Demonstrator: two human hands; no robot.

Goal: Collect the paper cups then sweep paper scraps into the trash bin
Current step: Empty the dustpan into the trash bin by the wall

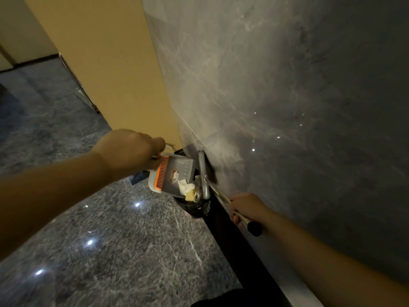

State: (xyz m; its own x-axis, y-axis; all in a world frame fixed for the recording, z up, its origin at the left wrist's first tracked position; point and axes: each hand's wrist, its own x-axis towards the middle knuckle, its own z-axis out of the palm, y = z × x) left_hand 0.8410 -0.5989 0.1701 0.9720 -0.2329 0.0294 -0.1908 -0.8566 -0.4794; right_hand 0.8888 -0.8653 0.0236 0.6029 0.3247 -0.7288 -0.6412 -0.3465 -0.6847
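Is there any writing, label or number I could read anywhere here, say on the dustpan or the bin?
No text can be read.
Dustpan: grey with an orange comb, no lettering visible.
Scrap in the dustpan: a brownish mark, too blurred to read.
Trash bin: black bag, no label visible.
Blue item under the left hand: too blurred to tell.

I find no legible text; a printed patch on the dustpan is too blurred to read.

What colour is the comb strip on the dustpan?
Orange, along the grey dustpan's edge; the head view shows it.
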